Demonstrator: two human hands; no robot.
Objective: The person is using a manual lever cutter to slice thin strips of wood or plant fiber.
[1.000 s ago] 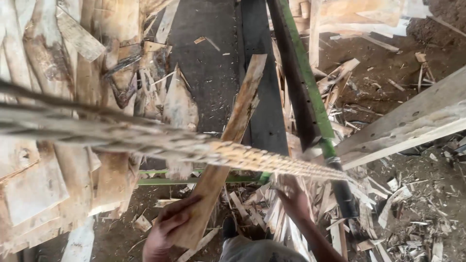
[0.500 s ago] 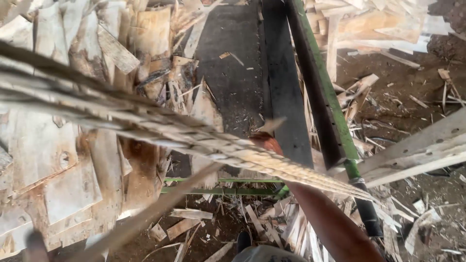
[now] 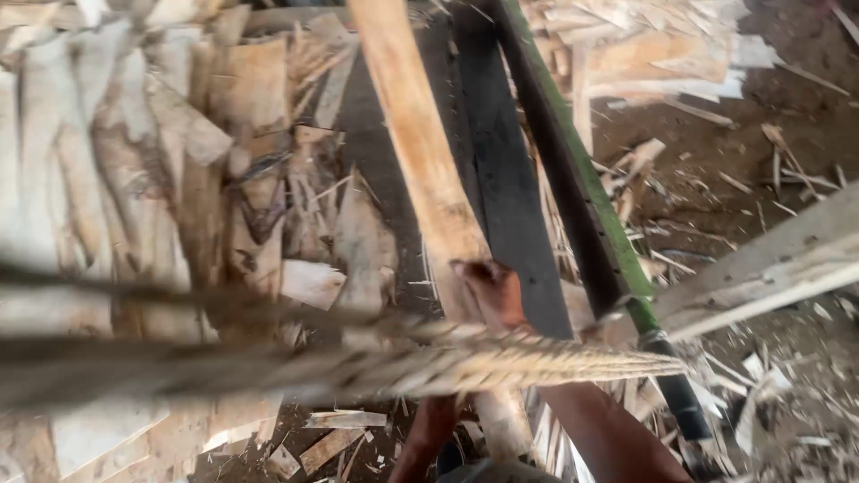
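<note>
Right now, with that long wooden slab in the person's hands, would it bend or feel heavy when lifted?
The wooden slab probably stays stiff: it runs straight along its whole length. It looks thin and rough-sawn, so likely fairly light but splintery rather than slippery. The right hand grips it partway along; the left hand sits lower, so the far end may swing.

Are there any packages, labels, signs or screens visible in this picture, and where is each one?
None are in view. The picture shows only a long wooden plank gripped by the right hand, a thick rope across the front, wood scraps and a green bar.
</note>
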